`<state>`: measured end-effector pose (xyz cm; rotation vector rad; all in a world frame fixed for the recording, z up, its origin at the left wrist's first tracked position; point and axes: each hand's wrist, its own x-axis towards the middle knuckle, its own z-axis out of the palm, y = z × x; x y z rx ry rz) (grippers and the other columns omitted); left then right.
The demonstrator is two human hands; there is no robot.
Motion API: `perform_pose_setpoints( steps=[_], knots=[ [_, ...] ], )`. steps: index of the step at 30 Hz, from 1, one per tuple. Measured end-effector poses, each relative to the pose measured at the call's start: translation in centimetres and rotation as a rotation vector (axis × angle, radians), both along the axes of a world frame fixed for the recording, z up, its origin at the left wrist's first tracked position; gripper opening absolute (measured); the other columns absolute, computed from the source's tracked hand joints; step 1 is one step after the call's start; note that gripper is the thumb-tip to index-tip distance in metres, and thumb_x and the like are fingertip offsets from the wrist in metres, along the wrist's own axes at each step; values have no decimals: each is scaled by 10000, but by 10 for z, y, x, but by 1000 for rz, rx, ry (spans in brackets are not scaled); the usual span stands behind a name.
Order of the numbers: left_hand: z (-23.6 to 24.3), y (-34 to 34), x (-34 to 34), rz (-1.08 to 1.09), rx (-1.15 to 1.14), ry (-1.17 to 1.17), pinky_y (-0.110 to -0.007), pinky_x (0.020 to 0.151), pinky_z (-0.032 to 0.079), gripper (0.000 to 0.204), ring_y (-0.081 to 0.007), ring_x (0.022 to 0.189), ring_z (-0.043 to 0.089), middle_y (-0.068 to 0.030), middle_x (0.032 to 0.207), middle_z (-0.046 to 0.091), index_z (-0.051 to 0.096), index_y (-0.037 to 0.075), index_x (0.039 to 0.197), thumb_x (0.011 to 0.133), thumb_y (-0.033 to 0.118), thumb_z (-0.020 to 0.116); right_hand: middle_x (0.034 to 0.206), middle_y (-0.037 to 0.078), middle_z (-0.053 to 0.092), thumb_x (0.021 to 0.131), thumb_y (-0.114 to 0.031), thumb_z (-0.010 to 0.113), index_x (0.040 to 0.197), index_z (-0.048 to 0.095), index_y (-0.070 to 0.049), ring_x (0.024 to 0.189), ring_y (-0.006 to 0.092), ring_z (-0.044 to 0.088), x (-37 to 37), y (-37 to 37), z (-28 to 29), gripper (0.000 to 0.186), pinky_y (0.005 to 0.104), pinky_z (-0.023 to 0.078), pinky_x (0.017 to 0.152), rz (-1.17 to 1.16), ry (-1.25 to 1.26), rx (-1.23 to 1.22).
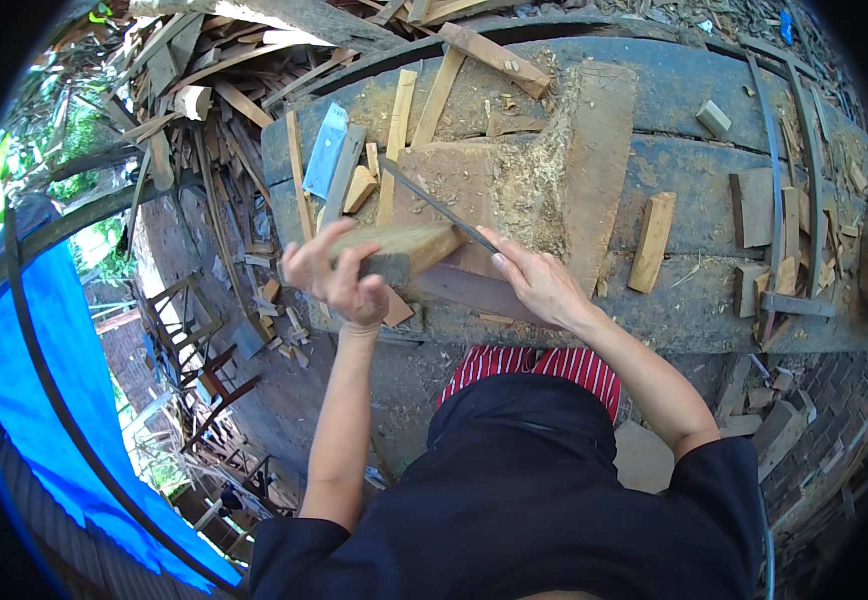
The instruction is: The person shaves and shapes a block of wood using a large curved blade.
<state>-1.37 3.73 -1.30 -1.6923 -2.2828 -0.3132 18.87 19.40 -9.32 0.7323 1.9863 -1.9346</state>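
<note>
My right hand (537, 283) is closed round the near end of a long, thin, dark metal tool (432, 200), perhaps a file; its far end points up and left over the bench. Beside the tool is a thick wooden block (416, 247), tilted and slightly blurred. At the block's left end is my left hand (337, 275), its fingers spread and loosely bent. Some fingers overlap the block, but no firm grip shows. Under the block lies a flat brown board (454, 175), and whether the block rests on it I cannot tell.
The dark plank bench (679, 170) carries a wide board (599, 150) with sawdust, a short wooden piece (652, 242), a blue box (327, 150) and several strips. Offcuts (754, 208) sit at the right. Scrap wood (224, 75) heaps up at the far left, above a blue tarp (49, 390).
</note>
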Motion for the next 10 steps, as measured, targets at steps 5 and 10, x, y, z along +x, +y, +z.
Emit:
perform_pose_setpoints(
  steps=[5, 10],
  knots=[
    [-1, 25, 30, 841, 883, -628, -526, 1134, 306, 483, -303, 1300, 464, -133, 1477, 360, 500, 103, 1356, 911, 148, 681, 1432, 151, 533, 1058, -318, 393, 1525, 367, -266, 1205, 420, 575, 2, -5, -5, 470, 479, 457, 1031, 5, -16, 36],
    [-21, -4, 20, 985, 985, -1605, -538, 1109, 396, 930, -372, 1296, 463, -75, 1488, 328, 183, 225, 1560, 839, 179, 768, 695, 231, 620, 1055, -359, 391, 1537, 337, -319, 698, 393, 657, -3, 4, 13, 487, 509, 517, 814, 44, -31, 59]
  ],
)
